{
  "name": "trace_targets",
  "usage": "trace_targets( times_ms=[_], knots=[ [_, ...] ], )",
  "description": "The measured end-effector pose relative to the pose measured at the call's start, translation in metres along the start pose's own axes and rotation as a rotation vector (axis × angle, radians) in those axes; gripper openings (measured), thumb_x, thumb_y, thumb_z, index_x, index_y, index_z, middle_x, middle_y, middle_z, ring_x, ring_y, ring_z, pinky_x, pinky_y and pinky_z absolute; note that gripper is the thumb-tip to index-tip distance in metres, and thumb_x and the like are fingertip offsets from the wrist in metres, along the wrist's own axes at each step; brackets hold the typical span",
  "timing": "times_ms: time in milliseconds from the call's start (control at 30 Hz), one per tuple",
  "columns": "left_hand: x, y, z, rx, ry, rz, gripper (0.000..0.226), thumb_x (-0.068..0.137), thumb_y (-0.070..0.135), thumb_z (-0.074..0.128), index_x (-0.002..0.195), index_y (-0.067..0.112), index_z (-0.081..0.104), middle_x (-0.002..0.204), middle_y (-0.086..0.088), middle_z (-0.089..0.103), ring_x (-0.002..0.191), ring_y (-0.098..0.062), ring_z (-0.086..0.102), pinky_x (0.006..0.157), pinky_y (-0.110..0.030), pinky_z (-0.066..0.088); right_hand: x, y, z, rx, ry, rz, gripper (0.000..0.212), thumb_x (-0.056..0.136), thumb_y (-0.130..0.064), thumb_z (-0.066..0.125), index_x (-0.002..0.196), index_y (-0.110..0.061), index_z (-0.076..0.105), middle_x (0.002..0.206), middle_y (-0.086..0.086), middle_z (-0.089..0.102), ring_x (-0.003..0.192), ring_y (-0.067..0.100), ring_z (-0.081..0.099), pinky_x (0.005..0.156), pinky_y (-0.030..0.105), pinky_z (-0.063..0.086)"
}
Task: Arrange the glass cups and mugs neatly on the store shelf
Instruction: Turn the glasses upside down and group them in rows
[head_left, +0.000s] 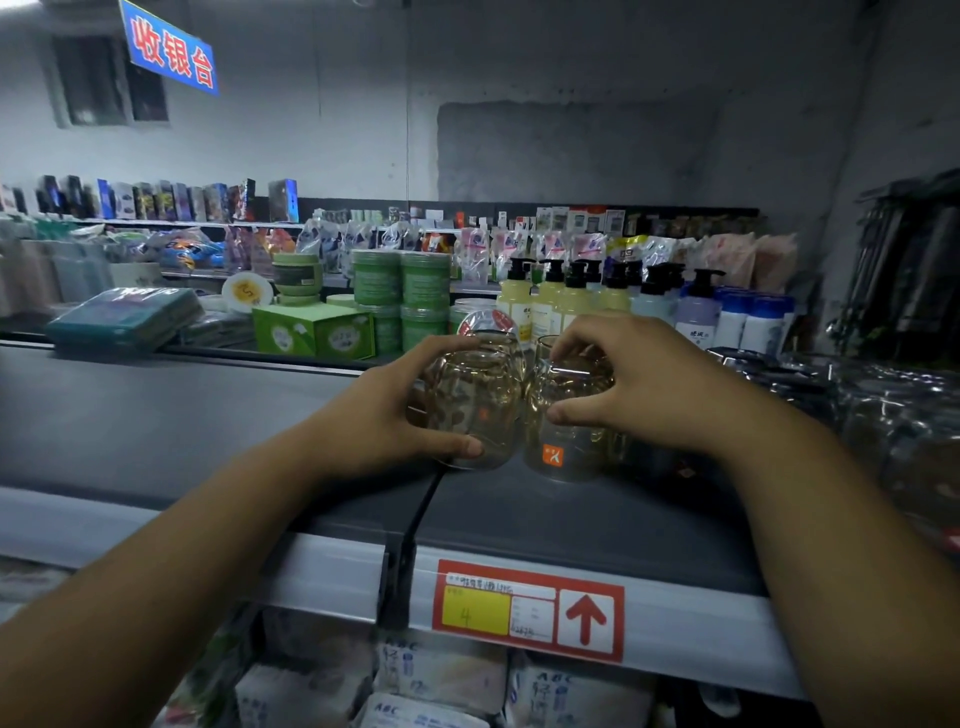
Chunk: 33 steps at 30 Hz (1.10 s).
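The left hand (384, 410) is gripping a rounded, amber-tinted clear glass cup (478, 400), and the right hand (639, 384) is grasping a matching glass cup with an orange sticker (556, 447). Both cups are sitting side by side, about touching, mid-way along the dark grey store shelf (571, 525). A crowded cluster of clear glass mugs (893, 415) is standing at the right, so the arranging is looking only partly done.

Behind the red-and-yellow paper price label (527, 610), two rounded amber glass cups sit side by side on the dark grey metal shelf (571, 519). The left cup (475, 405) is in the left hand (382, 418), the right cup (558, 436) in the right hand (644, 384). Clear glass mugs (883, 415) crowd to the label's right, and pale plastic pump bottles (571, 299) stand far behind.
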<state>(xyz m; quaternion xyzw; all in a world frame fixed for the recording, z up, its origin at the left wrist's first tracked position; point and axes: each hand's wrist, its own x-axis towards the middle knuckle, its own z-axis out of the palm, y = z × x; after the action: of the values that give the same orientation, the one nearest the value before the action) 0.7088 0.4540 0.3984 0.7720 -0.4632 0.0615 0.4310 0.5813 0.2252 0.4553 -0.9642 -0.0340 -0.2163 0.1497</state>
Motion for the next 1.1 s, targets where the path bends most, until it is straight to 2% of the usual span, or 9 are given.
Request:
trace_targets(
  times_ms=[167, 400, 500, 600, 767, 867, 933, 1000, 1100],
  knots=[
    [0.011, 0.013, -0.013, 0.15, 0.105, 0.005, 0.074, 0.076, 0.073, 0.065, 0.14, 0.04, 0.048, 0.123, 0.01, 0.061, 0.108, -0.007, 0.065, 0.092, -0.035, 0.058, 0.017, 0.002, -0.023, 0.011, 0.11, 0.029, 0.028, 0.089, -0.045, 0.072, 0.111, -0.028, 0.067, 0.111, -0.007, 0.065, 0.099, 0.012, 0.063, 0.085, 0.034, 0.053],
    [0.096, 0.048, -0.028, 0.306, -0.001, 0.091, 0.033, 0.095, 0.042, 0.065, 0.122, 0.024, 0.064, 0.114, 0.008, 0.067, 0.097, 0.002, 0.063, 0.074, -0.013, 0.047, 0.089, 0.012, -0.041, -0.228, -0.221, 0.138, 0.061, 0.086, -0.057, 0.07, 0.129, -0.015, 0.062, 0.127, 0.001, 0.063, 0.111, 0.02, 0.061, 0.098, 0.04, 0.052],
    [0.131, 0.045, -0.016, 0.396, -0.111, 0.1, 0.027, 0.096, 0.034, 0.067, 0.118, 0.018, 0.068, 0.109, 0.005, 0.07, 0.093, -0.003, 0.065, 0.075, -0.018, 0.052, 0.111, 0.019, -0.033, -0.209, -0.423, 0.245, 0.075, 0.078, -0.063, 0.074, 0.13, -0.011, 0.061, 0.127, 0.005, 0.062, 0.108, 0.024, 0.065, 0.083, 0.035, 0.058],
    [0.153, 0.038, -0.008, 0.405, -0.11, 0.128, 0.024, 0.097, 0.028, 0.066, 0.116, 0.015, 0.071, 0.107, 0.004, 0.072, 0.09, -0.001, 0.064, 0.076, -0.02, 0.05, 0.124, 0.026, -0.025, -0.121, -0.503, 0.277, 0.058, 0.074, -0.052, 0.084, 0.112, -0.01, 0.071, 0.116, 0.009, 0.069, 0.097, 0.027, 0.073, 0.075, 0.036, 0.063],
    [0.155, 0.027, -0.007, 0.139, 0.067, 0.176, 0.02, 0.099, 0.024, 0.063, 0.113, 0.012, 0.071, 0.103, 0.005, 0.071, 0.093, -0.007, 0.068, 0.074, -0.014, 0.054, 0.128, 0.035, -0.028, -0.01, -0.375, 0.23, 0.037, 0.071, -0.041, 0.09, 0.089, -0.01, 0.078, 0.095, 0.01, 0.076, 0.077, 0.024, 0.076, 0.07, 0.039, 0.065],
    [0.145, 0.024, -0.012, 0.027, 0.156, 0.169, 0.024, 0.1, 0.031, 0.061, 0.114, 0.013, 0.069, 0.103, 0.007, 0.07, 0.092, -0.008, 0.068, 0.064, -0.011, 0.054, 0.129, 0.041, -0.044, 0.045, -0.212, 0.245, 0.045, 0.069, -0.046, 0.088, 0.091, -0.008, 0.078, 0.091, 0.01, 0.076, 0.074, 0.024, 0.076, 0.063, 0.034, 0.063],
    [0.139, 0.022, -0.017, -0.003, 0.146, 0.147, 0.036, 0.092, 0.045, 0.065, 0.118, 0.02, 0.066, 0.108, 0.009, 0.07, 0.095, -0.005, 0.069, 0.072, -0.015, 0.056, 0.127, 0.042, -0.055, 0.152, -0.1, 0.273, 0.046, 0.068, -0.044, 0.09, 0.09, -0.005, 0.078, 0.086, 0.01, 0.077, 0.071, 0.025, 0.076, 0.058, 0.029, 0.059],
    [0.135, 0.021, -0.019, -0.039, 0.034, 0.069, 0.064, 0.077, 0.06, 0.069, 0.13, 0.025, 0.058, 0.118, 0.01, 0.067, 0.102, -0.004, 0.068, 0.085, -0.025, 0.057, 0.124, 0.041, -0.062, 0.273, -0.029, 0.288, 0.044, 0.068, -0.04, 0.091, 0.09, -0.003, 0.078, 0.086, 0.012, 0.076, 0.069, 0.026, 0.076, 0.059, 0.031, 0.059],
    [0.132, 0.02, -0.015, -0.033, -0.104, -0.003, 0.092, 0.065, 0.063, 0.08, 0.143, 0.03, 0.043, 0.125, 0.008, 0.062, 0.104, -0.009, 0.07, 0.089, -0.034, 0.06, 0.117, 0.035, -0.065, 0.45, -0.013, 0.323, 0.047, 0.071, -0.034, 0.089, 0.101, -0.001, 0.075, 0.097, 0.019, 0.076, 0.075, 0.033, 0.076, 0.069, 0.039, 0.062]
  ],
)
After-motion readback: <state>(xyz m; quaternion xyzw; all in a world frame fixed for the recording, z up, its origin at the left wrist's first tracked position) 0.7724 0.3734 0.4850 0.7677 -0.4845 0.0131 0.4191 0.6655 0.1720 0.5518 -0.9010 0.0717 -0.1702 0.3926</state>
